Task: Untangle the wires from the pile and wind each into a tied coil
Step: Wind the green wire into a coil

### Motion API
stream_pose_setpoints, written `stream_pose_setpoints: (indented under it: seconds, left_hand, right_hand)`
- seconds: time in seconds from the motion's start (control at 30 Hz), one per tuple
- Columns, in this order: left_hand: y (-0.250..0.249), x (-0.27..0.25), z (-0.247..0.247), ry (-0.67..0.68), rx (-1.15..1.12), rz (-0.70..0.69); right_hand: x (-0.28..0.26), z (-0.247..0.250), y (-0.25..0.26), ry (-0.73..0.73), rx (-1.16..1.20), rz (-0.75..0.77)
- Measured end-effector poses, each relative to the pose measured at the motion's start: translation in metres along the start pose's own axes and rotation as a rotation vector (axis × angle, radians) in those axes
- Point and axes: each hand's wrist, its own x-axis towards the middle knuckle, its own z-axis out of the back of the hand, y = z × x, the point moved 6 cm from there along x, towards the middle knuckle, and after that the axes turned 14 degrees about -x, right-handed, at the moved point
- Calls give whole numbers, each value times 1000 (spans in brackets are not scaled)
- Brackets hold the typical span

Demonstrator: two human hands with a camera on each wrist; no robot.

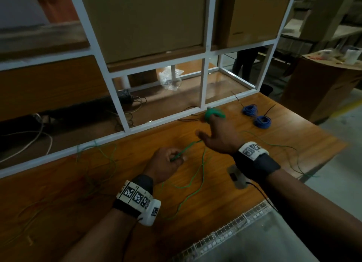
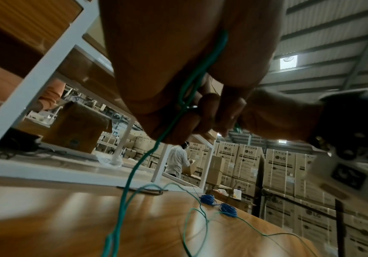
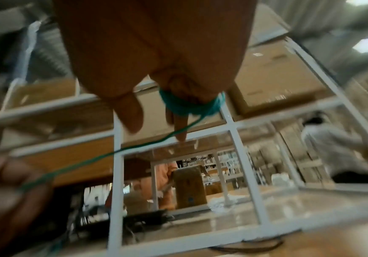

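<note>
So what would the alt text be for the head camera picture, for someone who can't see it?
A person's right hand has green wire wound in a coil around its fingers, while the left hand pinches the strand feeding it. Two finished blue coils lie on the wooden table, with loose wire spread to the left.

A warehouse: stacked LG appliance cartons point(image 2: 284, 175) rise beneath a corrugated metal roof point(image 2: 323, 34).

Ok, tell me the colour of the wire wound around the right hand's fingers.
Green; the thin wound wire on the right hand shows best in the right wrist view.
</note>
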Motion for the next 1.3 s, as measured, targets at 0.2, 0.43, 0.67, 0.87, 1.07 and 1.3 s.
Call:
stream_pose_setpoints:
  seconds: [0.2,0.43,0.67,0.87,1.07,1.3]
  left_hand:
    - [-17,4,27,-11,187,-69]
    - [-32,17,33,-8,42,-146]
    - [-17,19,24,-108,-16,-168]
    - [-22,7,6,-133,-55,-122]
    - [-28,13,25,-199,24,-122]
    - [-18,14,55,-231,35,-46]
  right_hand:
    - [-43,-40,5,706,-40,131]
    - [-81,-33,55,1068,1103,305]
    - [-18,14,48,406,2231,58]
    - [16,18,12,-346,1894,-433]
    - [15,21,21,-362,509,-187]
    - [0,-30,37,34,27,237]
